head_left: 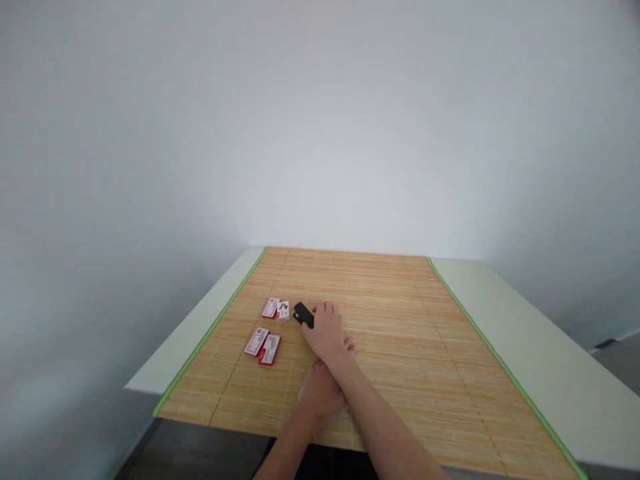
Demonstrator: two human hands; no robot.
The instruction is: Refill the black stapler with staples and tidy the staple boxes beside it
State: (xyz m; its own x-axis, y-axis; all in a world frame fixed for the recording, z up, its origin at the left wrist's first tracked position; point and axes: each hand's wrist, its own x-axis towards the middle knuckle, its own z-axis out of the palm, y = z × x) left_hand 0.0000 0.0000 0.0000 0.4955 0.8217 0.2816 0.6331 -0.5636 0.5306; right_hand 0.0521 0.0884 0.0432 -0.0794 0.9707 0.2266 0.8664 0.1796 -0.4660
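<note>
My right hand (pixel 326 330) lies across the top of my left wrist area, its forearm crossing from the lower right. Between its thumb and fingers sits the rear end of a black stapler (pixel 304 314), which points to the upper left on the bamboo mat (pixel 390 307). Beneath the crossing, my left hand (pixel 323 387) rests on the mat. Its fingertips show beyond my right wrist, apparently stretched out, and the middle of that hand is hidden. Left of the hands lie small red-and-white boxes: an upright-looking one (pixel 283 311) beside a flat one (pixel 271 308).
Nearer to me, two more flat red-and-white boxes, one (pixel 257 341) and another (pixel 269 350), lie side by side. Green trim edges the mat, which covers a white table (pixel 520 320). A plain wall (pixel 340 133) rises behind the table.
</note>
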